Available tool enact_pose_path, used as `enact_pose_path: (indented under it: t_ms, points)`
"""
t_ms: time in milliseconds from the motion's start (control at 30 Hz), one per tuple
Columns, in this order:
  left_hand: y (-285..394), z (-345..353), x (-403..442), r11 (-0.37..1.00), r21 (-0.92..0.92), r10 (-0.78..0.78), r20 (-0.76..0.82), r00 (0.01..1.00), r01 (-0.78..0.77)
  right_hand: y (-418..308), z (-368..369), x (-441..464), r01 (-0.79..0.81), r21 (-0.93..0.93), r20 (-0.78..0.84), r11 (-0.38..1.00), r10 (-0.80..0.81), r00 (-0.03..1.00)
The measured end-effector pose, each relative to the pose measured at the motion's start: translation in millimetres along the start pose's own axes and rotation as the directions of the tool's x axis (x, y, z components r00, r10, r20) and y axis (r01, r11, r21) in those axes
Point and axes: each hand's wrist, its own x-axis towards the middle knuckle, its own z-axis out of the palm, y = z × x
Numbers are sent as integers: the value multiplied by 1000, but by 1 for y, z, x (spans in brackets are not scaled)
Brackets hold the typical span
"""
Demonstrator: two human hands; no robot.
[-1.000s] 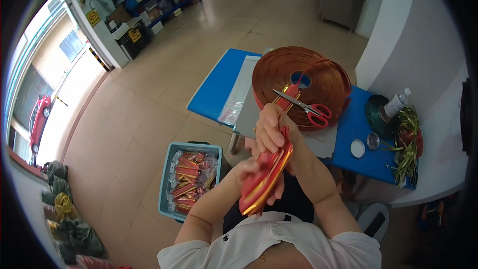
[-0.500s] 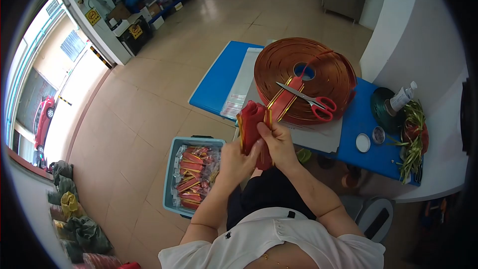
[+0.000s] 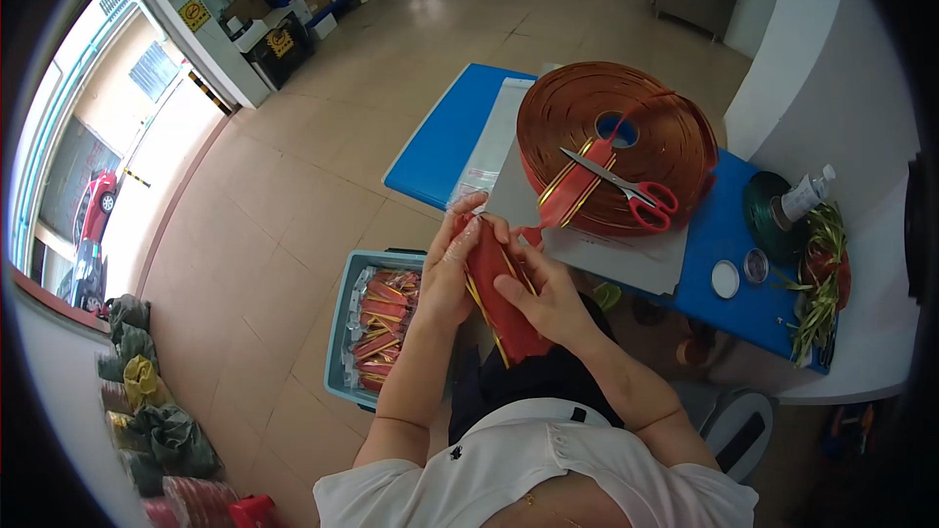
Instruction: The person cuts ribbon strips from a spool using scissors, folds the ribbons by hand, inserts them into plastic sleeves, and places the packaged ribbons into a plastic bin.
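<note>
From the person [image 3: 518, 445], the table [image 3: 440, 152] stretched from twelve round to two o'clock, bearing at one o'clock the coil [image 3: 675, 152], on which the scissors [image 3: 616, 179] lay. Toward two o'clock on the same table, the lid [image 3: 725, 280] sat just beside the small dish [image 3: 755, 265], with the spool [image 3: 763, 205], the bottle [image 3: 805, 194] and the leaves [image 3: 820, 318] near them. The bin [image 3: 339, 332] stood on the floor [image 3: 245, 235] at ten o'clock, packets [image 3: 380, 328] inside.

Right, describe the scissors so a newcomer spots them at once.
Find the blue table, then the large reddish-brown coil there. The scissors lie on top of that coil; grey metal blades and looped red handles set them apart from the flat, gold-edged red strip beneath.
</note>
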Motion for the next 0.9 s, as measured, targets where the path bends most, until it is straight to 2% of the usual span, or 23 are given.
enact_pose_path:
  t_ms: [33,133,233,300,400,433,533,600,633,733,767,833,900]
  points:
    - [0,-4,1,999,-31,11,5,1000,-11,1,3,0,59,-85,-32,995,-62,998]
    - [2,-10,2,997,-70,19,21,1000,-17,-4,-6,0,-187,-71,128,980,195,973]
    - [4,-8,0,998,-4,58,43,997,-58,-4,-4,0,-184,-7,132,983,183,974]
    - [1,-5,-4,985,98,135,46,990,-139,-2,-5,0,-158,-44,140,986,163,977]
    - [3,-6,-4,996,24,82,13,997,-82,2,-9,0,-59,-149,173,987,85,981]
    - [2,-7,-4,993,71,96,-5,995,-96,3,-10,1,-14,-190,187,982,51,981]
    - [-10,-10,-2,969,210,144,-53,988,-130,0,-7,12,292,-400,163,869,-246,955]
    - [-21,-11,3,940,299,194,-75,978,-164,2,-7,12,87,-382,45,920,-75,996]
    - [-24,-12,6,928,343,161,-16,987,-146,3,-8,12,-15,-364,-11,931,12,1000]
    - [-30,-16,26,873,471,51,165,985,-124,22,-17,14,76,-440,-182,895,-171,968]
    - [-35,-30,49,898,379,87,346,934,-223,27,-23,14,88,-402,-231,912,-194,953]
    - [-40,-74,112,847,500,37,280,959,-179,27,-35,10,91,-388,-252,917,-201,947]
    - [-80,-147,197,432,839,165,289,943,-332,36,-40,7,121,-375,-272,919,-234,933]
